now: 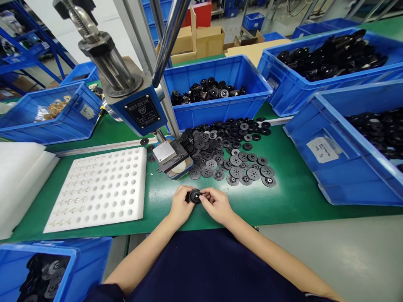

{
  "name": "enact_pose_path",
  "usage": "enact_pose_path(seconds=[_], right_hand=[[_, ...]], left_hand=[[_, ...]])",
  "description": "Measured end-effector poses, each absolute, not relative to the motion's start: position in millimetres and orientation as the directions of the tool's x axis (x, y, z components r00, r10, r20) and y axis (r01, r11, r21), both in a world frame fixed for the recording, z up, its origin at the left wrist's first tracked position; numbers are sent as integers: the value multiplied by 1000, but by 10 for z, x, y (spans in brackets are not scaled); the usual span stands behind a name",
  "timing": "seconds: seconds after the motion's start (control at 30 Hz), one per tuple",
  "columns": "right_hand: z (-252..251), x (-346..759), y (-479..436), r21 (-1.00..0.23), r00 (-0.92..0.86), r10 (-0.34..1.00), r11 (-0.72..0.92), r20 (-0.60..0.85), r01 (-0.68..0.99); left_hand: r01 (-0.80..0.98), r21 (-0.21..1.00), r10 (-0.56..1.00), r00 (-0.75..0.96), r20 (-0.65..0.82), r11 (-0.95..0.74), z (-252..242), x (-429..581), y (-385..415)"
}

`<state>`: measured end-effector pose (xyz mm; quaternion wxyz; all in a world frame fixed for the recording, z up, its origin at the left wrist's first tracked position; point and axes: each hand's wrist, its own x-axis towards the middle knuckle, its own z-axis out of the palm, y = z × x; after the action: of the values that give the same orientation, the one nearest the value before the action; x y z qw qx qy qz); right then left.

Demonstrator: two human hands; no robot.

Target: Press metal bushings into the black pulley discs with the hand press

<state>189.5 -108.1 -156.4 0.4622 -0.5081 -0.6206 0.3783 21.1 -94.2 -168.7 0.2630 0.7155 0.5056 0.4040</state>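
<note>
Between my two hands, just above the front part of the green bench, is a round black stepped part [194, 196] with a light spot at its centre. My left hand [181, 205] is closed around its left side. On the other side, the thumb and fingers of my right hand [217, 204] pinch its right edge. Right beyond my hands stands the blue hand press [138, 100], with a metal block [164, 152] under its ram. Loose black discs [236, 172] are heaped to the right of the press base.
A white foam tray [138, 184] with rows of holes, some holding small clear pieces, lies left. Blue bins [217, 111] of black parts line the back; another bin [315, 138] stands right. A bin [91, 256] of discs sits lower left. White foam sheets [22, 180] are stacked at the far left.
</note>
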Motion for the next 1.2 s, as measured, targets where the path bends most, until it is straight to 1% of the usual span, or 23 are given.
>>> enact_pose_path(seconds=[0.1,0.2,0.3,0.43,0.53,0.6,0.7,0.8,0.83,0.9,0.93,0.97,1.03,1.1,1.2], right_hand=[[-1615,1903,-1081,-942,-68,982,187,175,280],[-1683,1912,-1083,-942,-112,983,173,147,287],[-1676,1899,-1076,-909,-181,977,173,110,378],[-1471,1895,-999,-809,-268,961,216,75,547],[-1224,2012,-823,-773,-334,940,259,64,580],[-1038,2171,-605,-763,-340,936,282,86,581],[-721,2482,-127,-765,-294,946,289,136,576],[-384,2785,385,-779,-203,959,281,199,561],[-294,2863,519,-799,-151,957,291,249,526],[-198,2966,683,-849,-6,923,357,385,389],[-206,2989,703,-857,60,900,389,432,338],[-252,2999,681,-854,106,882,405,459,326],[-445,2995,528,-817,107,885,365,453,446],[-716,2992,276,-727,53,911,291,410,622],[-1127,3023,-144,-642,27,927,237,373,729]], left_hand=[[516,780,934,165,316,-355,-1720,194,-937],[508,775,927,206,313,-375,-1773,164,-927],[492,771,914,241,326,-404,-1800,148,-918],[467,759,892,255,374,-452,-1750,180,-913],[485,744,888,240,393,-460,-1697,223,-914],[506,738,894,224,388,-447,-1685,244,-911],[520,737,902,221,372,-431,-1713,249,-901],[525,740,907,215,362,-420,-1756,237,-891],[526,742,908,208,363,-416,-1764,234,-888],[523,743,907,199,370,-418,-1770,231,-887],[520,742,905,199,376,-422,-1768,231,-888],[518,741,903,200,381,-427,-1764,232,-890],[513,740,899,204,388,-436,-1755,234,-896],[511,738,897,209,390,-440,-1748,237,-902],[507,734,891,220,396,-452,-1734,243,-901]])
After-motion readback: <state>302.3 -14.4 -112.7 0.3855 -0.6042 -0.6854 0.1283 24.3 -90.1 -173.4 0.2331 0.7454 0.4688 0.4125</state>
